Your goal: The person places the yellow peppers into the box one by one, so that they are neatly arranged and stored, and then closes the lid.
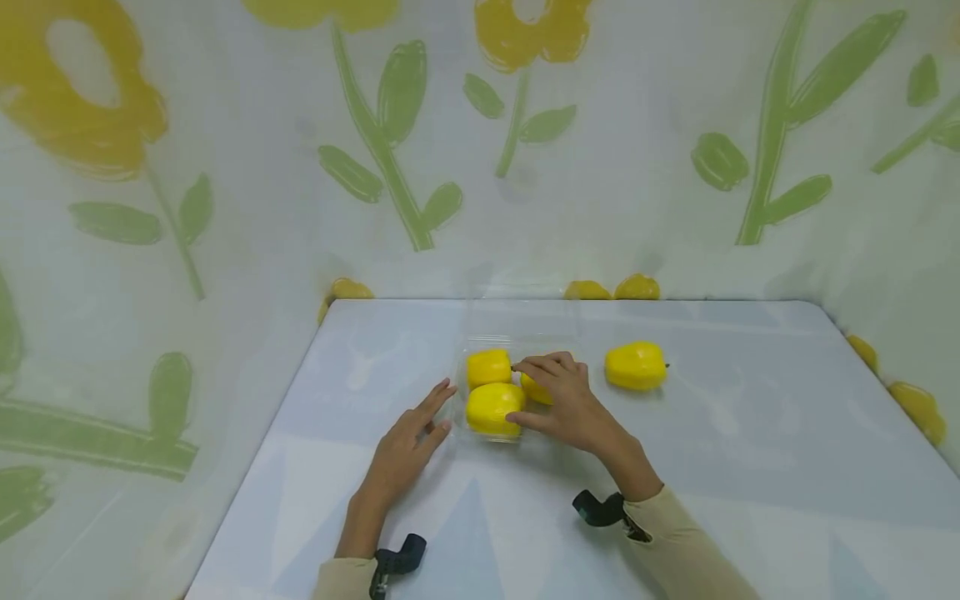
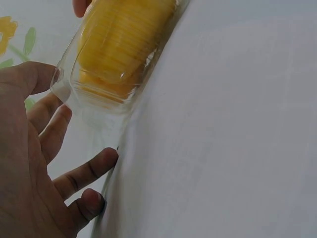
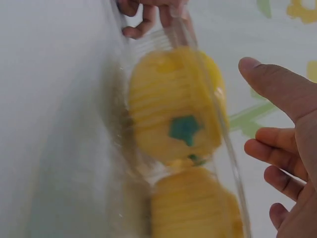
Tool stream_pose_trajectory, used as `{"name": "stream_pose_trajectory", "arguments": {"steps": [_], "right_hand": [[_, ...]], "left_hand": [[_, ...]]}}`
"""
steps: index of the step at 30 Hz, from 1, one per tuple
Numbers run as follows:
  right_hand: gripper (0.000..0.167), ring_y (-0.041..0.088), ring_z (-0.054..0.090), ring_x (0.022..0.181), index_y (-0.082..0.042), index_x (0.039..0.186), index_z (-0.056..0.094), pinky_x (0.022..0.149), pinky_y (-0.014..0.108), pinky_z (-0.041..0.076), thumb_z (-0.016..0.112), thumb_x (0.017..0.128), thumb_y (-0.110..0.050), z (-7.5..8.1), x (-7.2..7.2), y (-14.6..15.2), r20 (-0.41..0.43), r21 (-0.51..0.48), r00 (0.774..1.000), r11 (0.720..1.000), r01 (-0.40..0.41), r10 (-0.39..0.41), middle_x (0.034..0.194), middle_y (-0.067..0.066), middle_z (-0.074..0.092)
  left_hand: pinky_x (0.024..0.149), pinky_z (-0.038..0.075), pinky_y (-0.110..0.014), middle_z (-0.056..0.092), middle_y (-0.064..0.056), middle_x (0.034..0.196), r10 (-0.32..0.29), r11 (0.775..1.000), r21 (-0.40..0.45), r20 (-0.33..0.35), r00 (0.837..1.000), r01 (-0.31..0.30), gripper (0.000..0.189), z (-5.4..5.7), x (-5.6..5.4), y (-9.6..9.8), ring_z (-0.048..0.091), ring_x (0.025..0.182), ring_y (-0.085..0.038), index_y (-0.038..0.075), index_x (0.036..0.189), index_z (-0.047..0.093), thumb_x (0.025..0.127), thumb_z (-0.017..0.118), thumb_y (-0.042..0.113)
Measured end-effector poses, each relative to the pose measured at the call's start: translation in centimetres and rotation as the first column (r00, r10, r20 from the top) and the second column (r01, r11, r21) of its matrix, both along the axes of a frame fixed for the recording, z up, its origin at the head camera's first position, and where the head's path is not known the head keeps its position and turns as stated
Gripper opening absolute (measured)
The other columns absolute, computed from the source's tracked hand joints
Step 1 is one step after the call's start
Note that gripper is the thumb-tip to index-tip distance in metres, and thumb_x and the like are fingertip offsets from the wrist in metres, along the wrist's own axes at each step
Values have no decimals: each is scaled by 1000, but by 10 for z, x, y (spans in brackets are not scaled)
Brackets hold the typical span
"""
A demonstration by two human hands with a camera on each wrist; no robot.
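Observation:
A clear plastic clamshell box (image 1: pixel 491 439) holds three yellow bell peppers, one at back left (image 1: pixel 488 367), one in front (image 1: pixel 491 408) and one at right (image 1: pixel 535 390), partly covered by my right hand (image 1: pixel 566 400). That hand hovers over the box with its thumb and fingers spread and nothing visibly between them. My left hand (image 1: pixel 405 446) is at the box's left side; in the left wrist view its thumb (image 2: pixel 39 77) touches the clear rim, and the other fingers are extended. Another yellow bell pepper (image 1: pixel 636 366) lies on the table, right of the box.
The box's transparent lid (image 1: pixel 522 317) stands raised at the back, near the far edge of the white table (image 1: pixel 720 433). Behind it hangs a pale backdrop (image 1: pixel 600 192) printed with yellow flowers and green stems. A dark wrist camera mount (image 1: pixel 596 507) sits at each wrist.

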State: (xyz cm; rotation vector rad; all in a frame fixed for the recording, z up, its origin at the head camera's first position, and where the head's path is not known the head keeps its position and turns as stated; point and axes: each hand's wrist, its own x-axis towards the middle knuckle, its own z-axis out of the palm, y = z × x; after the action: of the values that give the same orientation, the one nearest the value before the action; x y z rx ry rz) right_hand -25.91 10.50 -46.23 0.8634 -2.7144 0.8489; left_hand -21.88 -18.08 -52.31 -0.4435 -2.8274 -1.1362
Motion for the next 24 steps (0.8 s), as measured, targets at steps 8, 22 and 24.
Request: {"name": "stream_pose_trajectory", "arguments": {"steps": [8,22,24], "right_hand": [[64,27,42,117,-11,132,64,91,53,29,87,78,-37,8,-5,24,-72,-47,996,998,47,-50,132,6,61],[62,32,43,116,-8,129,64,84,52,28,88,78,-33,9,-16,64,-128,-41,974,982,182,-186,129,12,62],[62,32,42,116,-8,130,64,85,53,27,88,78,-33,8,-17,69,-116,-48,973,979,196,-200,129,13,62]], "left_hand": [[80,43,-39,25,29,158,-5,1000,6,-6,1000,5,52,0,1,-1,48,88,-8,45,154,33,105,49,42],[80,43,-40,25,27,158,-7,1000,2,-6,1000,7,51,0,-1,0,49,87,-8,42,155,35,105,50,39],[81,43,-40,26,27,158,-8,1000,12,-6,1000,9,52,-1,-2,0,49,87,-8,42,154,35,105,50,38]]}}
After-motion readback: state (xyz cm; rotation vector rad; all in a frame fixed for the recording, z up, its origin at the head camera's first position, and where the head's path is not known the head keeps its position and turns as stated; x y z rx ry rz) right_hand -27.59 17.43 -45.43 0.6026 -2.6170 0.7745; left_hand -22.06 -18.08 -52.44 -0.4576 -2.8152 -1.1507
